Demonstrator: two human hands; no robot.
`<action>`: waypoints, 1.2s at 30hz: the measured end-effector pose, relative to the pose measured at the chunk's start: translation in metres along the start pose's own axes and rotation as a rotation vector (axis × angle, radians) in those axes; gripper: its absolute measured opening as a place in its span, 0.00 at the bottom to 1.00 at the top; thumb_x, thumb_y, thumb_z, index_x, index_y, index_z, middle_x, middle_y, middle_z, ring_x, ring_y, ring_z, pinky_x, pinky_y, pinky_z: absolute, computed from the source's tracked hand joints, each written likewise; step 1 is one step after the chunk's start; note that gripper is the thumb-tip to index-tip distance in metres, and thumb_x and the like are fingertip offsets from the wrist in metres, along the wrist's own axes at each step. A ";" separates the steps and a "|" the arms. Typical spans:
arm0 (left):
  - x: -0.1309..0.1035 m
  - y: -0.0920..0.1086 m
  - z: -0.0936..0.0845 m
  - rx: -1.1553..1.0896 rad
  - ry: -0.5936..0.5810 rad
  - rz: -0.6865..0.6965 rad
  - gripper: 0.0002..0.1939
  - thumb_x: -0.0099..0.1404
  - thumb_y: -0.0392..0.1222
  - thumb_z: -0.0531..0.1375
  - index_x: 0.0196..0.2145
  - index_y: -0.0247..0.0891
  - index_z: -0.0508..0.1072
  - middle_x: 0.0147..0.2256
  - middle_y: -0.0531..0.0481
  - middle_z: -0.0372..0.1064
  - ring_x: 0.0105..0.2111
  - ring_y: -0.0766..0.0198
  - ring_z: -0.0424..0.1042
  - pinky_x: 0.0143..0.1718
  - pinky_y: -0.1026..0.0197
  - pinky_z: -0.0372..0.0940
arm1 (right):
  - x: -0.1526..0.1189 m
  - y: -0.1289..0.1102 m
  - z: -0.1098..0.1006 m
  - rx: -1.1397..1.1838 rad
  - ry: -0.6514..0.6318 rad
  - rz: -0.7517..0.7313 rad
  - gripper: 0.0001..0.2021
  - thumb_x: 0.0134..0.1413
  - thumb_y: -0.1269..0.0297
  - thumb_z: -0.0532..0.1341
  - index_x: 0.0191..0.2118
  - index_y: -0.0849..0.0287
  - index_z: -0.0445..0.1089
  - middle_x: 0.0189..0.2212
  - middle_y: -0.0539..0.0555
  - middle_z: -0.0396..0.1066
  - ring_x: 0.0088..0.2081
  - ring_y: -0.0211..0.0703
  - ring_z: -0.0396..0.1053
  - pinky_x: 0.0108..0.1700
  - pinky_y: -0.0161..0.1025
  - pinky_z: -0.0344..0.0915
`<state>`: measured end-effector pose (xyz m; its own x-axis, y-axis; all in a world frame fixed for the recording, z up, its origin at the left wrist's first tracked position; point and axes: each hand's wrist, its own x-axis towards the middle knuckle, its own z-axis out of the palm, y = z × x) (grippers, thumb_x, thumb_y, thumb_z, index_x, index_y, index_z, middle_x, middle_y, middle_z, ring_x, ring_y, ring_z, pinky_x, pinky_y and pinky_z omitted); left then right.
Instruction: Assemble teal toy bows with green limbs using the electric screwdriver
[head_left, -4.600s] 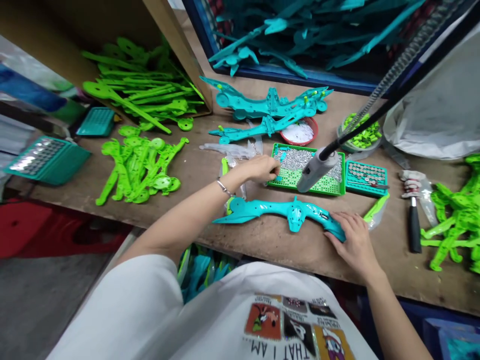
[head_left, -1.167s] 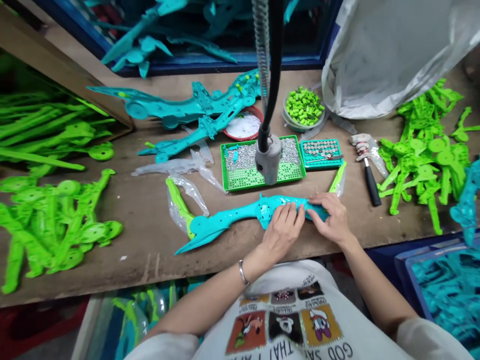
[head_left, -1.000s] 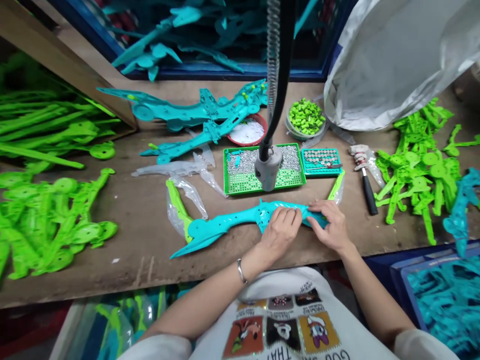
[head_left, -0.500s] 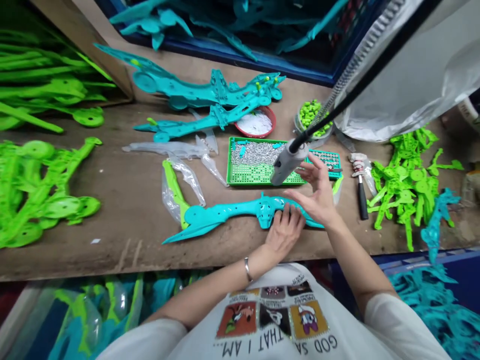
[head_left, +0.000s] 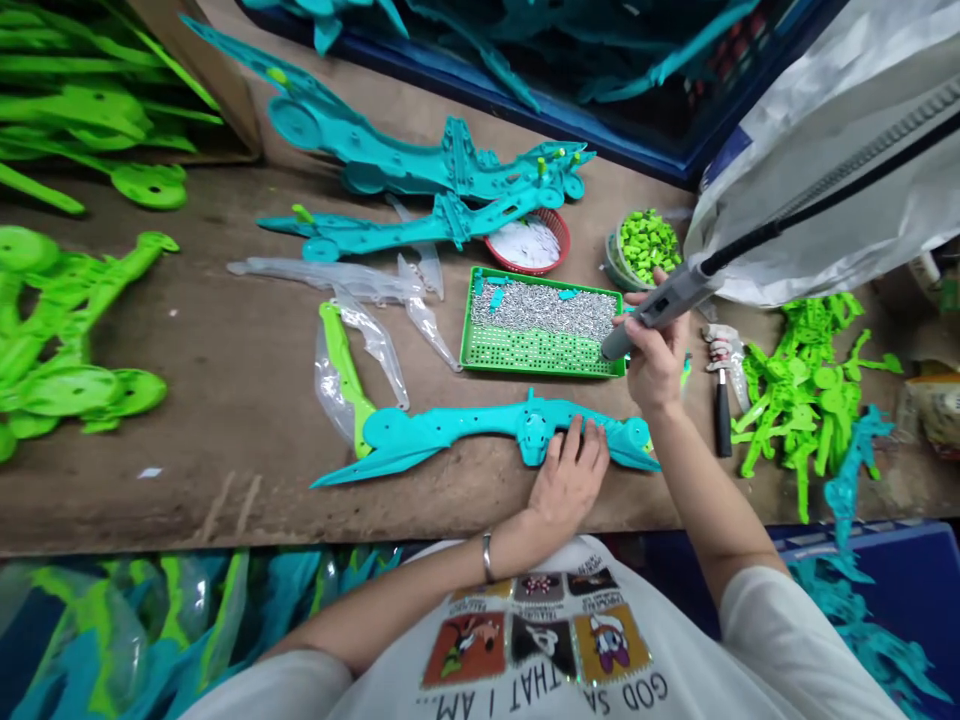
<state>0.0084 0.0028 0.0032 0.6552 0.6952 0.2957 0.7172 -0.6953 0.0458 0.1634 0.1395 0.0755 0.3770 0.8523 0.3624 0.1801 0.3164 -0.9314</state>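
A long teal plastic part [head_left: 465, 422] lies across the bench near its front edge, with a narrow pointed end at the left. My left hand [head_left: 566, 480] rests on its right half, fingers laid flat over the surface and the thumb out of sight. Above the right end of that part, my right hand [head_left: 654, 355] is wrapped around a grey electric screwdriver [head_left: 667, 298] hanging on a black cord. The screwdriver slants down to the left, its tip over the right end of a green tray [head_left: 469, 345] of small silver screws.
Behind lie two more teal parts [head_left: 405, 235], a red basket [head_left: 559, 232] and a tub of green pieces [head_left: 649, 245]. Clear plastic pieces [head_left: 322, 277] sit left of the tray. A black-handled hammer [head_left: 722, 415] and green parts [head_left: 817, 385] lie right; more green parts [head_left: 67, 340] lie left.
My right hand has gone from open beside the hanging screwdriver to closed around it, and the screwdriver has swung rightward. My left hand stays on the teal part. The view has shifted slightly.
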 end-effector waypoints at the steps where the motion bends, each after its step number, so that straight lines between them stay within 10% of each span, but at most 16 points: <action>1: 0.000 0.001 0.001 0.004 0.005 -0.006 0.23 0.77 0.37 0.49 0.65 0.35 0.70 0.66 0.40 0.67 0.65 0.48 0.67 0.59 0.48 0.64 | -0.001 0.006 0.002 0.000 0.050 -0.031 0.24 0.55 0.54 0.68 0.57 0.46 0.69 0.46 0.50 0.75 0.38 0.40 0.75 0.45 0.42 0.74; 17: -0.002 0.012 0.004 0.012 -0.042 -0.043 0.24 0.76 0.37 0.50 0.66 0.31 0.69 0.67 0.36 0.65 0.67 0.51 0.65 0.58 0.50 0.62 | -0.013 0.013 0.007 0.053 0.036 0.132 0.16 0.55 0.49 0.70 0.43 0.53 0.73 0.20 0.42 0.67 0.21 0.36 0.67 0.27 0.36 0.67; 36: -0.003 0.014 0.001 -0.057 -0.100 0.025 0.29 0.76 0.39 0.51 0.72 0.33 0.61 0.71 0.33 0.57 0.69 0.47 0.62 0.57 0.50 0.63 | -0.019 0.030 0.012 0.051 -0.004 0.140 0.16 0.54 0.48 0.69 0.38 0.53 0.68 0.18 0.42 0.64 0.20 0.37 0.63 0.25 0.37 0.62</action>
<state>0.0163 -0.0090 0.0015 0.6952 0.6902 0.2008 0.6875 -0.7200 0.0942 0.1509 0.1374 0.0398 0.3915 0.8913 0.2285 0.0793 0.2147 -0.9734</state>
